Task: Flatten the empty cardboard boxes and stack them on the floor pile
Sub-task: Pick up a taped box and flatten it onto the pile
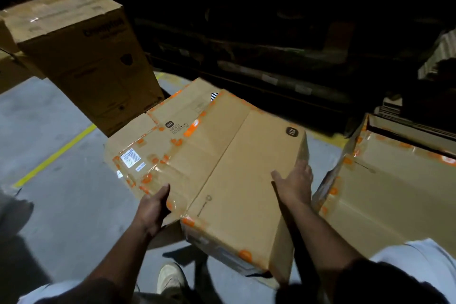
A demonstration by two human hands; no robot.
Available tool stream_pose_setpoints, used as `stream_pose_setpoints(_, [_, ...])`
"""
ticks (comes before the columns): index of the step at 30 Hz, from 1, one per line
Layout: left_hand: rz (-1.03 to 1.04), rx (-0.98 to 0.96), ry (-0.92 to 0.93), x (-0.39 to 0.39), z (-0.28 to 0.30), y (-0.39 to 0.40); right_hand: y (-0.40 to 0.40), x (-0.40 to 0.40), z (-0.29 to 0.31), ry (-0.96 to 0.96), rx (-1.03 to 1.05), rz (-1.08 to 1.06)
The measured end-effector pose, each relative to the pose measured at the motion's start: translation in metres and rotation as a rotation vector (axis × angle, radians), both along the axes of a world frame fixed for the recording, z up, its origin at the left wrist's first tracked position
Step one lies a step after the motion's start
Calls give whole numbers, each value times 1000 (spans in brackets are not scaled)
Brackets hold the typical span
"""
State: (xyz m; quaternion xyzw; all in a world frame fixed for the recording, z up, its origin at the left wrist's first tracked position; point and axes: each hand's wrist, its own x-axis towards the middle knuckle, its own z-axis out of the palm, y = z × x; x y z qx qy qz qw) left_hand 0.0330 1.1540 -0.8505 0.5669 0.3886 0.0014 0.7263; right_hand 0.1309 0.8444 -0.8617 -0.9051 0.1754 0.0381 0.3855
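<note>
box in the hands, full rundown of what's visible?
The box is brown corrugated cardboard, partly collapsed and tilted over the grey floor. Clear tape with orange marks runs along its seams; a dark square logo sits near its far right corner, and a white label on its left panel. The left hand grips its near left edge, thumb on top. The right hand rests flat on the right panel, fingers over the edge.

The place looks like a warehouse or stockroom. The grey concrete floor (56, 205) carries a painted yellow line (55, 154), large printed cardboard cartons (81, 57) stand stacked at the left, and dim low shelving (259, 57) with long dark goods fills the unlit background.
</note>
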Motion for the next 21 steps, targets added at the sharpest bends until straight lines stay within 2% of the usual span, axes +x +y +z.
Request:
stream_pose_setpoints(4, [308,73,342,-14,-52,19,11,-15,-42,277,126,76])
stream_pose_setpoints(8, [251,380,567,-9,-75,40,22,-27,-69,400,237,66])
stream_pose_setpoints(10, [91,728,595,-3,-72,32,22,-28,-76,379,371,28])
stream_pose_setpoints(12, [-233,1195,490,1,-68,10,22,-26,-79,347,497,39])
stream_pose_setpoints(13, [-396,1299,415,4,-63,-6,24,-24,-77,336,570,48])
stream_pose_setpoints(16, [-737,1150,187,14,-61,-58,30,-14,-74,329,890,-23])
stream_pose_setpoints(18, [-874,1132,117,16,-61,-86,38,-8,-75,338,1064,-142])
stream_pose_setpoints(21, [-1014,1207,194,11,-64,-99,45,-7,-92,406,1041,-245])
